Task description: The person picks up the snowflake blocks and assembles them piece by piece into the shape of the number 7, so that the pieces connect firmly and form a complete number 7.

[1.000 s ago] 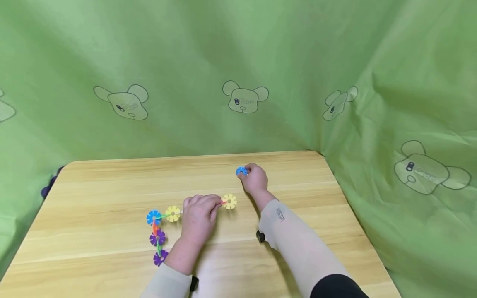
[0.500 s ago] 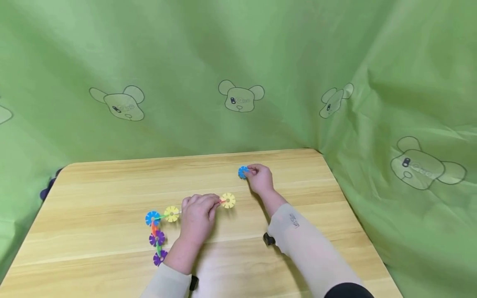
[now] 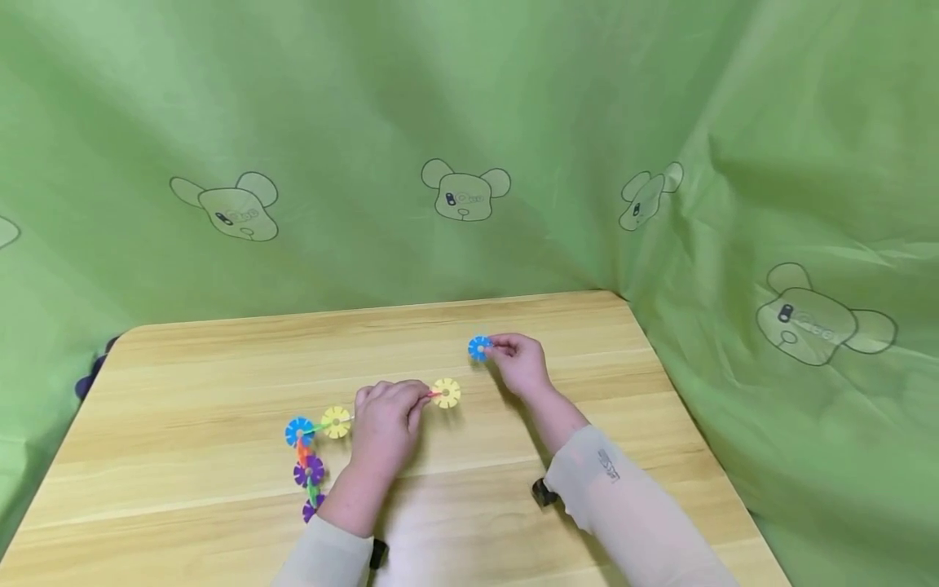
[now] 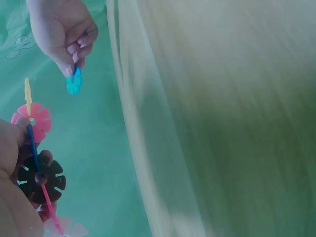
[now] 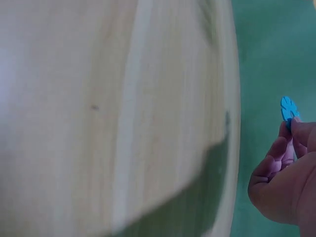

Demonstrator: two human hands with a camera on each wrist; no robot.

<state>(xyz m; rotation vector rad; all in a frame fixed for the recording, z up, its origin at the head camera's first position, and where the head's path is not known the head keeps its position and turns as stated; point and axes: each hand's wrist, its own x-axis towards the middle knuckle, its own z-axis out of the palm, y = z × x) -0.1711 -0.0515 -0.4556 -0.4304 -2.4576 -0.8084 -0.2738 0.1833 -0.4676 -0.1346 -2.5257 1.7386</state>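
My left hand (image 3: 381,436) grips the middle of a chain of slotted snowflake discs. A yellow disc (image 3: 453,399) sticks out at the chain's right end. To the left, a yellow disc (image 3: 332,430) joins a blue disc (image 3: 293,425), where the chain bends toward purple discs (image 3: 303,473). In the left wrist view, my left fingers lie around a pink disc (image 4: 43,112), an edge-on blue one (image 4: 33,148) and a dark one (image 4: 55,183). Beyond the chain's right end, my right hand (image 3: 524,367) pinches a single blue disc (image 5: 288,106), apart from the chain.
The wooden table (image 3: 572,391) extends around both hands. Green cloth (image 3: 352,244) printed with bear faces hangs behind it and at the right. Something dark purple (image 3: 94,371) shows past the table's left edge.
My right hand has shifted slightly right and toward me, and the blue disc now shows more of its face. The left hand has stayed nearly still on the chain.
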